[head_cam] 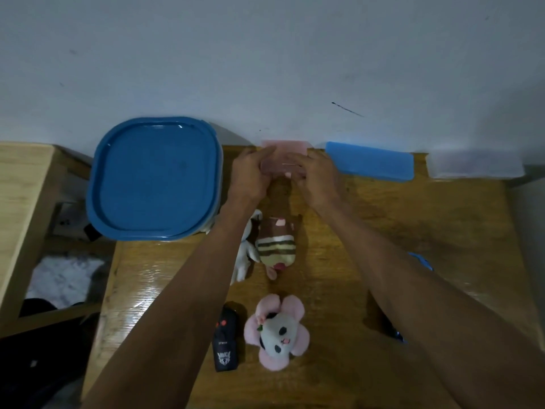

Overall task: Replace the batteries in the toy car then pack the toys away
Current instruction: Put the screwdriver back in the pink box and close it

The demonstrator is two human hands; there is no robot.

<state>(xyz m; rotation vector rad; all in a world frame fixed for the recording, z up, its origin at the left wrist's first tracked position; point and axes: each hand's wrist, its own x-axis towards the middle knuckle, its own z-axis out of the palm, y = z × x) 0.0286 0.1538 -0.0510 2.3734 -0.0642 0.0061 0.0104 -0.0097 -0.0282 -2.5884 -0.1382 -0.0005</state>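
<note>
My left hand (250, 175) and my right hand (317, 177) both grip a small pink translucent box (284, 156) at the far edge of the wooden table (413, 219), close to the wall. A striped plush toy (277, 246) and a white plush (246, 255) lie just below my hands. Nearer to me sits a pink flower panda plush (277, 332), with a black remote control (225, 338) to its left. A dark object with blue trim (392, 329) peeks from under my right forearm; it is mostly hidden.
A large container with a blue lid (154, 178) stands at the table's far left. A blue flat lid (370, 160) rests against the wall on the right, with a clear box (474, 165) beyond it. A wooden shelf (23, 202) stands left of the table.
</note>
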